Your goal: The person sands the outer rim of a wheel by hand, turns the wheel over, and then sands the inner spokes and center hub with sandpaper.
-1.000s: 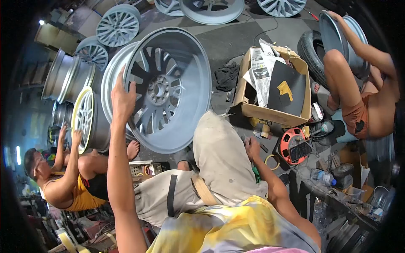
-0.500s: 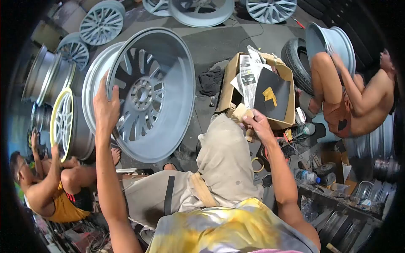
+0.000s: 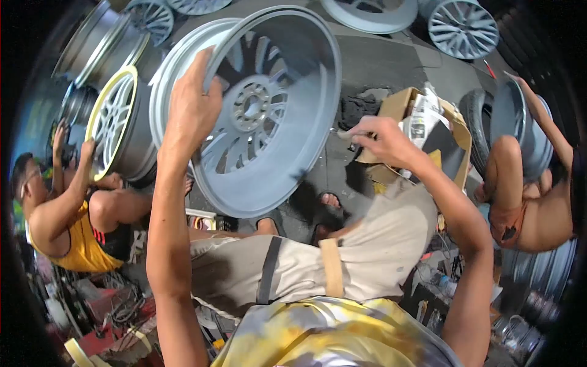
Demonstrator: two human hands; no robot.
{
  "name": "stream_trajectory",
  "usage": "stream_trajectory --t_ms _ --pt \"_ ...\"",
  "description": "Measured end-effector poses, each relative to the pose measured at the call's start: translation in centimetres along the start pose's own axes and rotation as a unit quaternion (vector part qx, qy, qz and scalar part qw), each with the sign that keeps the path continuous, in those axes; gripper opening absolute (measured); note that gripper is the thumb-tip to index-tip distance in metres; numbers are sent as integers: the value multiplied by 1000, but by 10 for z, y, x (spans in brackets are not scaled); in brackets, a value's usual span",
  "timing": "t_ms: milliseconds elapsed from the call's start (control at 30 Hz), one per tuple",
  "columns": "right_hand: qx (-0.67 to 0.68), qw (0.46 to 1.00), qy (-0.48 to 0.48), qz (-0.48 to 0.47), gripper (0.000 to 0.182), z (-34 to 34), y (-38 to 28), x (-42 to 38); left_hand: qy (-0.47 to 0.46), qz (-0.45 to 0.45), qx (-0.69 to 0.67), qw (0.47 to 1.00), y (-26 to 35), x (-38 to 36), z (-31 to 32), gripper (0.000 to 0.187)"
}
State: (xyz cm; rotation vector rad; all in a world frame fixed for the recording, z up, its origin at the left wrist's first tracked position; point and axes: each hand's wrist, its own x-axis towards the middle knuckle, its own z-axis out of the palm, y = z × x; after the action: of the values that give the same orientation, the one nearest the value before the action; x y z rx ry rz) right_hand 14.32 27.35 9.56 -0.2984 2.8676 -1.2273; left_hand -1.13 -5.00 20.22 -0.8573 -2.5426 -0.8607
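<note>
1 camera is riding on the person's head, facing forward and down over the shirt and trousers toward the floor. It is looking from close above, taking in the left hand and right hand at mid-view. The very wide view is bowing toward its edges, with black corners closing around it.

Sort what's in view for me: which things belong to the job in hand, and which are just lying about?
Seemingly in the job:
alloy wheel, gripped by the left hand
small pale piece, blurred, at the right hand's fingertips

Apparently just lying about:
crumpled black cloth
cardboard box with newspaper
tyre
far spoked wheel, upper right
</note>
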Motion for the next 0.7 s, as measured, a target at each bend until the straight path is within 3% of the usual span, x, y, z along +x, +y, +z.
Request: stream_trajectory --t_ms 67,133,200,267,300,400,467,567,700 --pt "-35 994 -69 -76 20 43 16 29 -28 -50 -16 998 11 -4 -10 43" --pt "-116 982 -114 -100 19 102 40 54 -22 -1 1 1000 7 -10 -9 39" --pt "-143 969 -170 -107 18 171 67 81 -14 -16 -5 1000 8 -15 -8 36" --pt "-143 966 -78 -202 19 230 77 96 3 -15 -15 1000 8 -21 -6 36" --pt "-136 965 -88 -206 19 255 75 102 3 -16 -31 999 7 -25 -7 37" --pt "-130 980 -88 -125 19 307 71 127 -4 9 -9 1000 5 -20 -8 29" --pt "-98 989 13 -110 19 330 72 130 2 7 -6 1000 3 -19 -5 29" --pt "9 998 -31 -51 18 332 26 128 16 66 -17 998 -3 -16 -5 32" --pt "110 984 14 -138 20 347 -19 124 -5 33 -28 999 -1 -18 -8 35"
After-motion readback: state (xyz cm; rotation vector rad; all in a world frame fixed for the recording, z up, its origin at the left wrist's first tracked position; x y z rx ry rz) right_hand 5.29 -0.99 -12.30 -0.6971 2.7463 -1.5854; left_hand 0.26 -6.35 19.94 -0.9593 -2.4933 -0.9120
